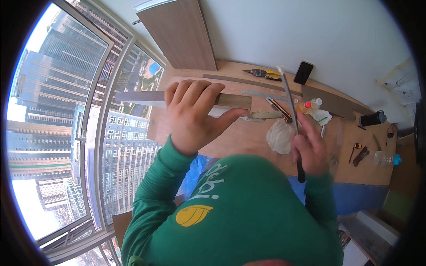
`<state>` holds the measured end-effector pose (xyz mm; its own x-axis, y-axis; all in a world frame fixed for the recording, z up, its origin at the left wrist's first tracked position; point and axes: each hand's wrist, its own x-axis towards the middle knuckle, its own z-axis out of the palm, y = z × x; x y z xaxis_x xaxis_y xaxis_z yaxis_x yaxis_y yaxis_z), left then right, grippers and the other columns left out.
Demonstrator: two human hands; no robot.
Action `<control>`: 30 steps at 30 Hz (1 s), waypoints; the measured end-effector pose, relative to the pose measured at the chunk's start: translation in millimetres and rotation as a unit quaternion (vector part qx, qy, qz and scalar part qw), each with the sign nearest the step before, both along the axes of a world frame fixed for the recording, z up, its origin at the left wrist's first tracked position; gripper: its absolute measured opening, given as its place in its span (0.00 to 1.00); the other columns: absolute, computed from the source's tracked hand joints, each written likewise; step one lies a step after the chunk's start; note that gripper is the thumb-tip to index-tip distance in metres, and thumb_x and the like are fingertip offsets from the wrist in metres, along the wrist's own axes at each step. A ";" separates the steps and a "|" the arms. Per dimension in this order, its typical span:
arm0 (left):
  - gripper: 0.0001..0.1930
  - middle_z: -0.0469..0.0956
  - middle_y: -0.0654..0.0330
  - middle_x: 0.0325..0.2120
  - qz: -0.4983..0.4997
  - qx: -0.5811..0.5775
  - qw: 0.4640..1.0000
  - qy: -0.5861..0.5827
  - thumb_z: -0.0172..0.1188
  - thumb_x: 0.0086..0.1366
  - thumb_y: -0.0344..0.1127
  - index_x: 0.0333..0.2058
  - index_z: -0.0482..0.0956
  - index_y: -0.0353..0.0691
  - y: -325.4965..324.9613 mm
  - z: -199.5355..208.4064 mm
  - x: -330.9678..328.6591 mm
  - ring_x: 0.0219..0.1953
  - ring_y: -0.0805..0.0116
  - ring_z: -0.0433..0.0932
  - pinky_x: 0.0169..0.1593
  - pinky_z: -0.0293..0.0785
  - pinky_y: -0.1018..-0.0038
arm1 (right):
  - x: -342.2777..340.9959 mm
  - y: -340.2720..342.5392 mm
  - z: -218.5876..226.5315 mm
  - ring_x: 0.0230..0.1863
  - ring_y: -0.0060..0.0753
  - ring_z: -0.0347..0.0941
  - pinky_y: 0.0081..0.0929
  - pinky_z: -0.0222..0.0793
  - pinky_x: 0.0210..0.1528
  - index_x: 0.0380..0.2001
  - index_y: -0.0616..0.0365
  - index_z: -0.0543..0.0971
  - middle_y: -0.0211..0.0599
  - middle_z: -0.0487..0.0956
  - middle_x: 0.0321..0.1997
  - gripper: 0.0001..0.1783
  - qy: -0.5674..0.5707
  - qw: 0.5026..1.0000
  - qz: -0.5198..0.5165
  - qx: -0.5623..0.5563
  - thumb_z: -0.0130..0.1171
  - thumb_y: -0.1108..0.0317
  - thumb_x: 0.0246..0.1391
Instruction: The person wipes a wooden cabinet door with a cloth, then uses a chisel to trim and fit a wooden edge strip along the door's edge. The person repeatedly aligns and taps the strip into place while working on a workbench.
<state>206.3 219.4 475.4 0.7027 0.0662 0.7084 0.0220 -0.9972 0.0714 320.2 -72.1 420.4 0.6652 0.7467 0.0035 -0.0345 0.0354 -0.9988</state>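
Note:
My left hand (191,111) is wrapped round a narrow wood-grain board strip (235,101), its fingers over the top edge and the thumb stretched along the near side. The strip lies roughly level, its left end reaching toward the window. In my right hand (310,148) is a long thin tool (288,91) with a grey shaft, a black handle and a pale tip, tilted up and away to the left. Beyond that tool's shaft a utility knife (277,107) rests on the worktable (230,142), near a round pale crumpled piece (278,137).
Against the wall lie yellow-handled snips (265,74), a black phone (303,72) and a metal ruler (262,94). Small bottles (306,106) stand right of the tool. Farther right are a tape measure (357,146) and a blue-capped bottle (386,158). A panel (177,33) leans beside the window (84,133).

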 end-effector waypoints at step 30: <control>0.80 0.82 0.65 0.26 0.000 -0.071 0.997 -0.020 0.86 0.41 0.64 0.75 0.38 0.22 -2.3 -26.7 -20.8 0.30 0.68 0.76 0.52 0.62 0.61 | 51.5 41.6 100.8 0.35 0.49 0.77 0.35 0.76 0.46 0.72 0.56 0.73 0.46 0.84 0.41 0.35 -0.374 0.882 0.252 -0.136 0.54 0.82 0.61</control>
